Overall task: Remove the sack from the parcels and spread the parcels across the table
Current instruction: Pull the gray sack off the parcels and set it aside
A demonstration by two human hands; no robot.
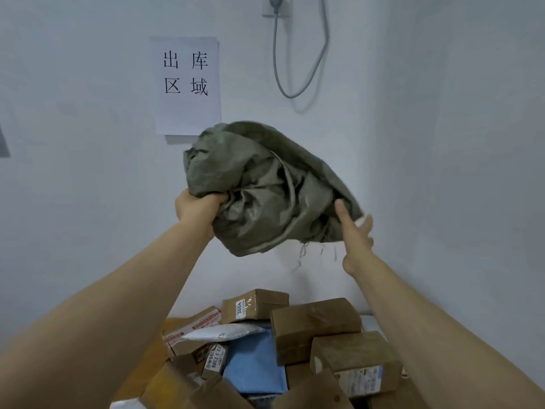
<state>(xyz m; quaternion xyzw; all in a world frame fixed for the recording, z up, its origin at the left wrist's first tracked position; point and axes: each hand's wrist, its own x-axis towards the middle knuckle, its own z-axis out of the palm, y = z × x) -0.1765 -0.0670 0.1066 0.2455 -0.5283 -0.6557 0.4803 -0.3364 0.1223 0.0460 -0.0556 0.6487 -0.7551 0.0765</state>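
White wall [88,160], paper sign [185,84], sack [265,190] aloft, parcels [315,327] below

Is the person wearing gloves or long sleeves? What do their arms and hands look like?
No gloves! The left hand and right hand are bare, with no ring showing. The left forearm and right forearm are bare too, right to the picture's edge, so no sleeve shows. Neither wrist has a watch or bracelet. The right hand's fingers are blurry, so tiny details there can't be told.
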